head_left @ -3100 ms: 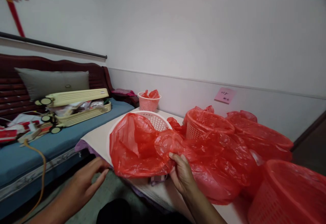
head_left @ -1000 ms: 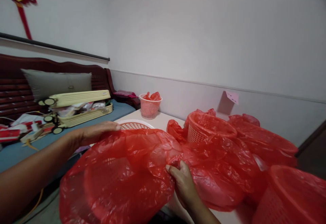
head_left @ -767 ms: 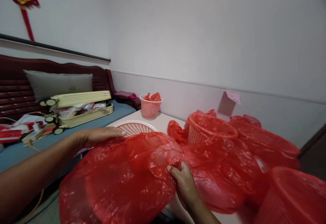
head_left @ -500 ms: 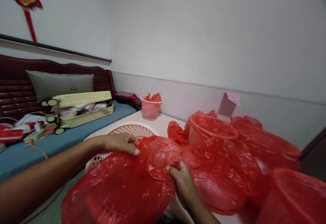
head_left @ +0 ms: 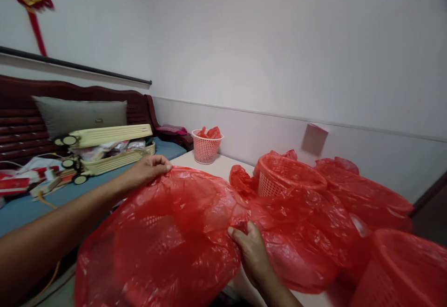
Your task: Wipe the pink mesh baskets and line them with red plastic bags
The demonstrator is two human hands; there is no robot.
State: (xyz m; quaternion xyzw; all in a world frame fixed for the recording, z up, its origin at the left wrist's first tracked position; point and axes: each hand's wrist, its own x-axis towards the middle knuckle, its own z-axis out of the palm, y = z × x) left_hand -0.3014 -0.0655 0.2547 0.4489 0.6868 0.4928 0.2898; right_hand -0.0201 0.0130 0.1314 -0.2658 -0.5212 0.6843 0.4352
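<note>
Between my hands spreads a thin, see-through red plastic bag, hanging over the near side of the table. My left hand pinches its far left edge between thumb and fingers, pulling that edge taut. My right hand grips gathered plastic at the bag's right side, thumb on top. Through the film shows the blurred lattice of a pale basket, most of it hidden. Just right of my right hand lies more crumpled red plastic, and I cannot tell where the two sheets part.
A lattice basket lined in red stands behind the plastic, another at the near right. A small white-rimmed basket holds red plastic at the table's far corner. Left, an open yellow suitcase lies on a blue-covered wooden bench.
My left hand has moved up and left, drawing the bag's edge out wide. The large white basket's rim, visible before, is now covered by red plastic. My right hand stays put.
</note>
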